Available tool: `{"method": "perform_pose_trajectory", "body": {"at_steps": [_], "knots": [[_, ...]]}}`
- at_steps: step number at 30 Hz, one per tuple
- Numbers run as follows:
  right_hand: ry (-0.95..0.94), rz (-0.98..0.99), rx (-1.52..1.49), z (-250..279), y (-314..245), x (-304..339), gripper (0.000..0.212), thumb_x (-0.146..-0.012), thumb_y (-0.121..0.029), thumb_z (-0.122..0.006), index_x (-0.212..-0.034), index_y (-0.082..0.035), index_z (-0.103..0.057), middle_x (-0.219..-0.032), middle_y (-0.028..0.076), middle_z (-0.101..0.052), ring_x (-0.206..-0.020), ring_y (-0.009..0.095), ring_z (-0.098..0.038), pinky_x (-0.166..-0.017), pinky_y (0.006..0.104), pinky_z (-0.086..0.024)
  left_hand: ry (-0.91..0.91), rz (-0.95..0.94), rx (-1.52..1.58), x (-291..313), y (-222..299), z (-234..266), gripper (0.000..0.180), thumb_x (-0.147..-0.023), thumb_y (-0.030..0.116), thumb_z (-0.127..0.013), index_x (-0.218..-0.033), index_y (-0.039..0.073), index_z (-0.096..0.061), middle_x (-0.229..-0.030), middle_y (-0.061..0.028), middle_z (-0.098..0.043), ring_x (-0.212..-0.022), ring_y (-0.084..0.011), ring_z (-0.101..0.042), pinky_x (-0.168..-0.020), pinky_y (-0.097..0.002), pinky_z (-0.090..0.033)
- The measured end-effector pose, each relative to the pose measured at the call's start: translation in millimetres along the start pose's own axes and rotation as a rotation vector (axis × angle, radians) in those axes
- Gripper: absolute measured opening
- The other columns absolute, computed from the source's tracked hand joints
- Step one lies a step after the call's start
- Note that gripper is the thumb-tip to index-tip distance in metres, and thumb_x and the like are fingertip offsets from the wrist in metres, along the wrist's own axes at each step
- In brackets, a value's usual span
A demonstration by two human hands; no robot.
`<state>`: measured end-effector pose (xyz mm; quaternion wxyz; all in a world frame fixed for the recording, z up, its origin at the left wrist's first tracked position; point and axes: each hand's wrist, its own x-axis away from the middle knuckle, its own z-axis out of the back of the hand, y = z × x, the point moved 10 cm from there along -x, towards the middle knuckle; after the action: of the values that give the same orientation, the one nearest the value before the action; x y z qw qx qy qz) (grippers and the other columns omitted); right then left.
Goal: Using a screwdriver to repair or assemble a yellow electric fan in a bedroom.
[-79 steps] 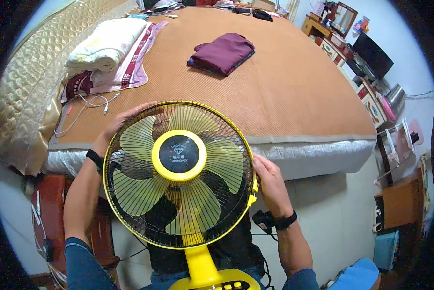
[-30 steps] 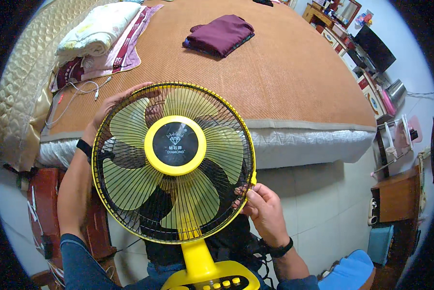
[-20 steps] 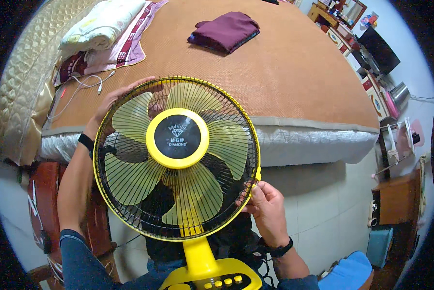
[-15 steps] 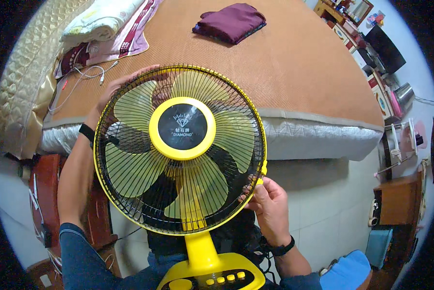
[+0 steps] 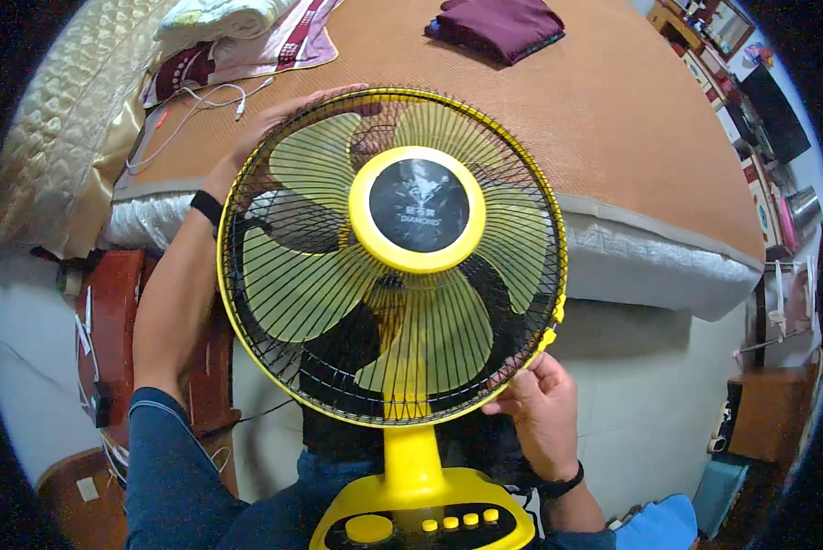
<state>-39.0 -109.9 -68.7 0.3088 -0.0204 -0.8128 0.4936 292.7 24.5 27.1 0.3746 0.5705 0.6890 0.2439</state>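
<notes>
A yellow electric fan (image 5: 411,467) stands upright in front of me, with pale greenish blades behind a black wire grille and a dark round centre badge (image 5: 418,205). My left hand (image 5: 287,119) reaches behind its upper left side and holds the rim there; the grille partly hides the fingers. At the lower right, my right hand (image 5: 541,403) pinches the edge of the grille with thumb and fingers, just below a small yellow clip (image 5: 548,340) on the rim. Round knob and push buttons (image 5: 450,523) show on the fan's base.
Beyond the fan lies a bed with a brown mat (image 5: 631,119), folded maroon cloth (image 5: 498,27), a rolled white quilt (image 5: 219,16) and a white cable (image 5: 191,115). A red-brown wooden cabinet (image 5: 113,330) stands left. A blue cloth-like thing (image 5: 659,525) and brown box (image 5: 769,412) are right.
The fan appears farther right and slightly higher in view, with both hands still on it. My right hand has slid down the rim, away from the clip. The bed has also shifted in view.
</notes>
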Motion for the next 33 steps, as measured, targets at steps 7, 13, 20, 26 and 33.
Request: {"method": "perform_pose_trajectory", "body": {"at_steps": [7,13,20,26,33], "knots": [[-0.123,-0.022,0.122,-26,0,5,0.014,-0.096,-0.002,-0.057,-0.109,0.004,-0.055,-0.098,0.016,-0.07,-0.083,0.023,-0.073,-0.072,0.0346,-0.064,0.094,-0.126,-0.16,18,13,26,0.048,-0.109,0.021,-0.04,-0.148,-0.006,-0.041,-0.14,-0.012,-0.058,-0.123,-0.0165,-0.059,-0.106,-0.0309,-0.048],[-0.211,-0.087,0.15,-31,9,10,0.016,-0.102,-0.01,-0.055,-0.101,0.006,-0.058,-0.091,0.019,-0.072,-0.078,0.026,-0.074,-0.072,0.0358,-0.064,0.182,-0.146,-0.228,30,17,46,0.045,-0.109,0.02,-0.041,-0.147,-0.004,-0.045,-0.14,-0.011,-0.058,-0.122,-0.0166,-0.06,-0.104,-0.0326,-0.051],[-0.214,-0.061,0.12,-33,9,9,0.027,-0.107,-0.018,-0.05,-0.1,0.007,-0.058,-0.088,0.019,-0.071,-0.077,0.026,-0.074,-0.071,0.0367,-0.063,0.301,-0.137,-0.272,38,15,56,0.045,-0.109,0.021,-0.042,-0.146,-0.004,-0.046,-0.141,-0.011,-0.058,-0.123,-0.0164,-0.06,-0.105,-0.0328,-0.051],[-0.187,0.198,0.355,-30,9,6,0.039,-0.109,-0.026,-0.047,-0.089,0.005,-0.059,-0.08,0.013,-0.072,-0.074,0.019,-0.073,-0.068,0.0304,-0.059,0.207,-0.093,-0.04,39,10,60,0.044,-0.109,0.022,-0.042,-0.145,-0.003,-0.048,-0.142,-0.0109,-0.058,-0.124,-0.0162,-0.06,-0.106,-0.0329,-0.051],[-0.173,0.187,0.227,-22,6,4,0.042,-0.109,-0.032,-0.045,-0.096,0.005,-0.061,-0.082,0.012,-0.072,-0.076,0.02,-0.072,-0.072,0.0309,-0.059,1.001,0.029,-0.547,34,13,39,0.046,-0.108,0.029,-0.045,-0.143,0.001,-0.051,-0.13,-0.0114,-0.066,-0.106,-0.0169,-0.068,-0.091,-0.0339,-0.057]]}}
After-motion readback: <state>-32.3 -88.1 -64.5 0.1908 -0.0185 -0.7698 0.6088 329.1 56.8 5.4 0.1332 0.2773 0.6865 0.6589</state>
